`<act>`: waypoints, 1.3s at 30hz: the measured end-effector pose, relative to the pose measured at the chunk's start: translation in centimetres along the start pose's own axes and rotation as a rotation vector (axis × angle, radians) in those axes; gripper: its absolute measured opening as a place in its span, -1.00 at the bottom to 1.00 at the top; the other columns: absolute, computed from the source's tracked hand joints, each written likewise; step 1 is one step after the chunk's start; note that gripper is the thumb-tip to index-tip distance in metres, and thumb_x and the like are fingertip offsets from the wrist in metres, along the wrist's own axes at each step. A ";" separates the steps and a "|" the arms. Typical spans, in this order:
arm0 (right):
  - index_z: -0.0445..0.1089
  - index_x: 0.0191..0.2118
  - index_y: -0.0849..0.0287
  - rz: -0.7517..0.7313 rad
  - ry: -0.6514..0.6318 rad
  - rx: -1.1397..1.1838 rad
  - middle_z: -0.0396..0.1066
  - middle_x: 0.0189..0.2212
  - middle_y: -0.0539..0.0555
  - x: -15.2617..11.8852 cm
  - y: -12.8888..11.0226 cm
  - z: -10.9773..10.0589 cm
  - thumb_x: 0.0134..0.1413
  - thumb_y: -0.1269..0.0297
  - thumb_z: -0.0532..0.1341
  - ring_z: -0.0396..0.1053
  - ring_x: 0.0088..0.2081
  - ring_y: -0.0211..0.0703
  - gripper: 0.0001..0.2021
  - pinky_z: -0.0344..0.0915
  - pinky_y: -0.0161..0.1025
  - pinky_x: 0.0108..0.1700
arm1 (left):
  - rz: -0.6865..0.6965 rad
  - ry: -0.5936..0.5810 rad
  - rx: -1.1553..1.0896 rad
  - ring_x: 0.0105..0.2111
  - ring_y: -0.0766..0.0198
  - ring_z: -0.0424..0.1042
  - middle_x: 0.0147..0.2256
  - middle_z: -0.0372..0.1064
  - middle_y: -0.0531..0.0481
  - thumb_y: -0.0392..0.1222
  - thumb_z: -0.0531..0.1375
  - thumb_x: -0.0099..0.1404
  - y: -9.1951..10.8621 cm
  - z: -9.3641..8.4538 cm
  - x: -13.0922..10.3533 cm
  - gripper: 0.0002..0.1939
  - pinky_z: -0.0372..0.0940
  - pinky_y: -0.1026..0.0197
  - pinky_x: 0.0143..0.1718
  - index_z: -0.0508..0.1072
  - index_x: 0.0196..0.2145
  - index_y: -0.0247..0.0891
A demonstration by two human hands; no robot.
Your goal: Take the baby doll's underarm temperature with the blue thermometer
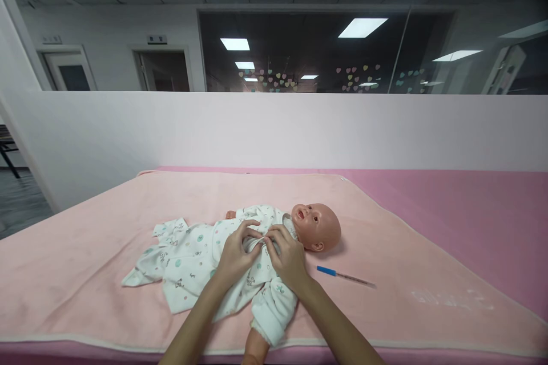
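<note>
A baby doll point(319, 227) lies on its back with its head to the right. It wears a white printed baby outfit point(192, 262), whose legs lie flat and spread to the left. At the chest, my left hand point(238, 251) pinches the cloth between thumb and fingers. Close beside it, my right hand point(286, 254) also has its fingertips closed on the outfit, just below the collar. Any fastener between the fingertips is too small or hidden to make out. One doll arm extends from its sleeve toward the near edge, between my forearms.
Right of the doll lies a thermometer-like glass stick point(349, 278) with a blue end. Under everything spreads a peach blanket point(98, 251) over a pink mat point(462, 211). A low white partition point(299, 131) stands behind, with a window above it.
</note>
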State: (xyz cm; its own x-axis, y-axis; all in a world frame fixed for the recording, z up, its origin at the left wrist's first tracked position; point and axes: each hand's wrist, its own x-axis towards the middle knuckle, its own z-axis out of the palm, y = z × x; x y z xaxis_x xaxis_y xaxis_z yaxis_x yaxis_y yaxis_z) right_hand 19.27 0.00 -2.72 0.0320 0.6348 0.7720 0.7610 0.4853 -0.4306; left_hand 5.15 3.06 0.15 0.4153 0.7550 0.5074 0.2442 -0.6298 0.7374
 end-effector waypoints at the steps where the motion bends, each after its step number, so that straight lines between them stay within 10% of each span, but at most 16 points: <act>1: 0.33 -0.34 0.15 -0.001 0.002 0.000 0.35 -0.29 0.03 0.0 0.0 0.0 0.17 0.33 0.02 0.34 -0.37 -0.30 -0.84 0.17 -0.39 -0.36 | -0.008 -0.004 -0.021 -0.26 0.27 0.39 -0.34 0.42 0.03 -0.28 0.10 0.16 0.0 0.0 0.0 -0.68 0.22 0.18 -0.14 0.20 -0.10 -0.17; 15: 0.30 -0.36 0.15 -0.016 0.045 -0.057 0.36 -0.40 0.00 -0.1 0.3 0.6 0.21 0.29 -0.01 0.32 -0.44 -0.31 -0.81 0.12 -0.38 -0.44 | -0.100 -0.025 -0.194 -0.41 0.30 0.34 -0.44 0.38 0.07 -0.30 0.09 0.07 -0.6 -0.5 0.1 -0.65 0.19 0.24 -0.31 0.30 -0.13 -0.21; 20: 0.31 -0.36 0.16 0.003 0.091 -0.076 0.37 -0.43 0.01 -0.1 0.5 0.7 0.20 0.30 0.00 0.31 -0.45 -0.29 -0.80 0.13 -0.36 -0.43 | -0.079 0.234 -0.328 -0.52 0.33 0.21 -0.61 0.20 0.11 -0.31 0.01 0.07 -1.4 -1.0 0.3 -0.88 0.14 0.26 -0.37 0.32 -0.42 -0.25; 31: 0.34 -0.37 0.15 0.008 0.085 -0.084 0.36 -0.41 0.01 -0.1 0.3 0.6 0.18 0.34 0.01 0.32 -0.43 -0.31 -0.81 0.15 -0.39 -0.41 | 0.109 0.084 0.269 -0.17 0.18 0.25 -0.28 0.32 -0.01 -0.11 0.13 0.18 -0.9 0.0 0.0 -0.85 0.16 0.10 -0.08 0.50 -0.34 -0.11; 39: 0.34 -0.20 0.15 -0.180 -0.012 -0.388 0.39 -0.15 0.12 -0.3 -1.0 0.7 0.02 0.58 -0.04 0.35 -0.45 -0.27 -0.68 0.08 -0.33 -0.54 | 0.110 0.104 0.406 -0.13 0.14 0.29 -0.17 0.37 -0.03 -0.18 0.06 0.22 -0.9 -2.6 -3.6 -0.78 0.19 0.06 -0.09 0.42 -0.19 -0.13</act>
State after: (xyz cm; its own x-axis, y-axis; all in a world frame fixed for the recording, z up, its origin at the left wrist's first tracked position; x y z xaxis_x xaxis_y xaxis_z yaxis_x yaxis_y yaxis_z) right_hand 18.06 -0.28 -2.84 -0.1292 0.5692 0.8120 0.9414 0.3277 -0.0800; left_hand 1.17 1.36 -1.24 0.3728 0.6807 0.6305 0.5372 -0.7124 0.4515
